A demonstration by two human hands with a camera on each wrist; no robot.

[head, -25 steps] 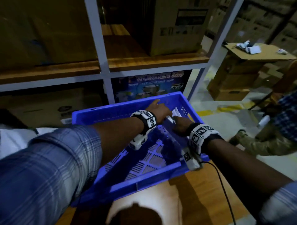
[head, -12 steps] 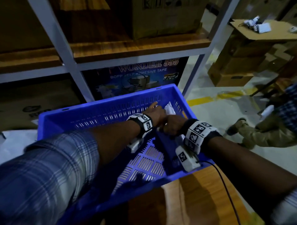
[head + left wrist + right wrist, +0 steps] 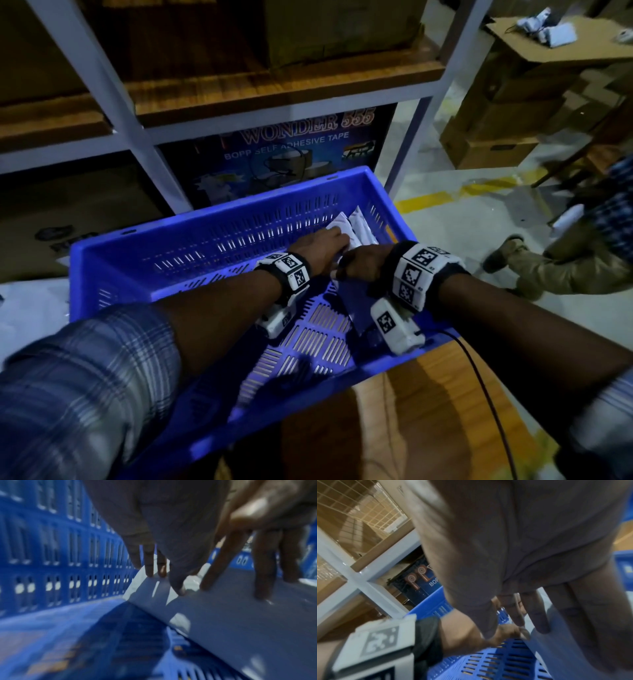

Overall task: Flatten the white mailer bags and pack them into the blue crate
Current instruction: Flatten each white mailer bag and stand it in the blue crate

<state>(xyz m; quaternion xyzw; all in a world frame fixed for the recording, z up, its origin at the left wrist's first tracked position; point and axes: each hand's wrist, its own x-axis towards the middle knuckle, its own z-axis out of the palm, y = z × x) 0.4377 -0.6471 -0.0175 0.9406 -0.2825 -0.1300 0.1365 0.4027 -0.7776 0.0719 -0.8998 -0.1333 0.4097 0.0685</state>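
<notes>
White mailer bags (image 3: 356, 228) lie inside the blue crate (image 3: 212, 246), bunched at its far right corner against the slotted far wall. At least two can be told apart from the head view: one pale packet just beside the right wall and another under the hands. The crate sits on a wooden table (image 3: 428, 411), its near rim along the table's edge.

Both hands reach into the crate side by side. The left hand (image 3: 320, 248) lies over a bag with its fingers (image 3: 149, 566) extended and spread; in the left wrist view the fingertips press down on the flat grey-white surface of the bag (image 3: 223, 615), which slopes above the crate's perforated floor. The right hand (image 3: 364, 262) is just beside the left, almost touching it, and the right wrist view shows its fingers (image 3: 537, 614) straight and pointing down onto the same bag (image 3: 556, 649). Neither hand is curled round anything; both rest flat and uncurled on the bag.

Each wrist carries a band with black-and-white markers, and a cable (image 3: 479, 370) runs from the right one across the table.

Behind the crate stands a metal shelving rack (image 3: 144, 150) with wooden boards, holding cardboard boxes and a dark box printed with "WONDER 555" and "adhesive tape" (image 3: 291, 150). On the floor to the right another person's leg and shoe (image 3: 503, 253) show, near stacked cartons (image 3: 496, 130).
</notes>
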